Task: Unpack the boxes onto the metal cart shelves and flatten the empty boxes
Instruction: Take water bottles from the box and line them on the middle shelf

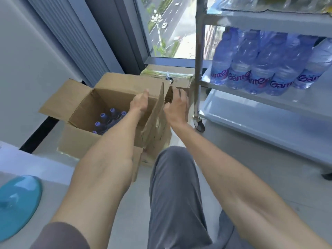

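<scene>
Head view: an open cardboard box [100,112] sits on the floor at about 10 o'clock from the frame's centre, its flaps spread and purple-capped bottles [109,119] standing inside along its near-left part. The left hand [139,103] reaches over the box opening, fingers straight and relaxed, its fingertips near the upright right flap [158,112]; whether it touches the flap cannot be told. The right hand [175,106] is on the flap's other side, at 3 o'clock from the left hand, fingers curled around the flap's top edge. A second, taped box [172,74] lies just behind, at 12 o'clock from the hands. The metal cart [199,69] stands at 2 o'clock, with a row of blue water bottles [265,65] on its middle shelf. A teal round object [16,203] lies at 8 o'clock.
</scene>
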